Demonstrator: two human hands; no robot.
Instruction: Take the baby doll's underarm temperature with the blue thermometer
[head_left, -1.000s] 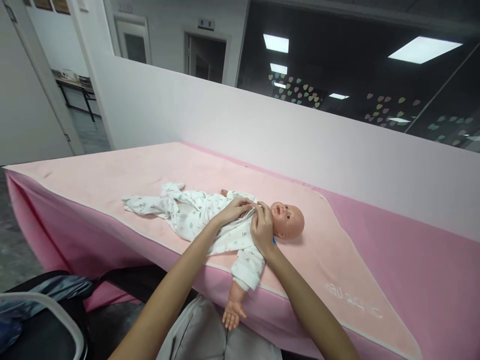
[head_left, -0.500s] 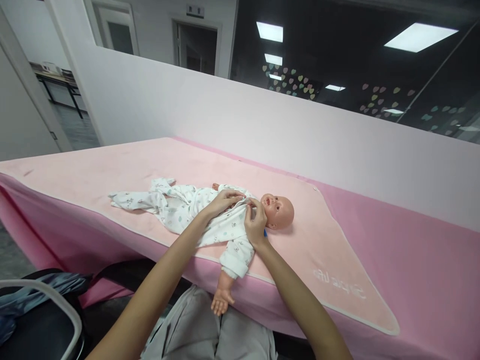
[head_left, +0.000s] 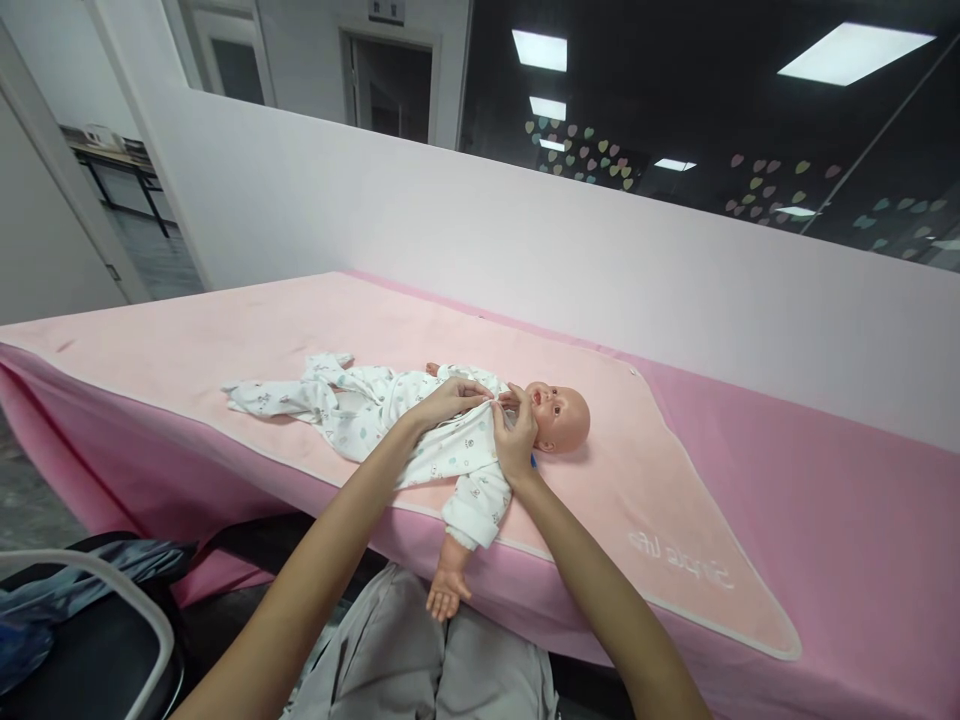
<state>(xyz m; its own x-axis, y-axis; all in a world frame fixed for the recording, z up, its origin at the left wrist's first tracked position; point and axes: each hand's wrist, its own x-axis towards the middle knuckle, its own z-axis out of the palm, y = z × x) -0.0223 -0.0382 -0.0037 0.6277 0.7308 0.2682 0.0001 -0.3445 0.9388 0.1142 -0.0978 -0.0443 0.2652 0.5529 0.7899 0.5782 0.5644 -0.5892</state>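
Observation:
A baby doll (head_left: pixel 568 417) lies on its back, head to the right, dressed in a white patterned onesie (head_left: pixel 442 450). My left hand (head_left: pixel 450 400) pinches the onesie's front edge at the upper chest. Close against it, my right hand (head_left: pixel 514 432) grips the same cloth near the neckline, just below the doll's chin. Both sets of fingertips almost meet; any fastener between them is too small to make out. One doll arm (head_left: pixel 450 575) hangs over the near table edge. The onesie's legs trail out flat to the left.
Under the doll is a pale pink mat (head_left: pixel 637 500) on a table with a darker pink cloth (head_left: pixel 847 520). A white wall with a window stands behind. At lower left is a black chair (head_left: pixel 90 640) with clothing on it. My lap is against the near edge.
The view has shifted slightly. My right hand's fingers have spread a little more beside the chin, while both hands stay at the onesie's neckline.

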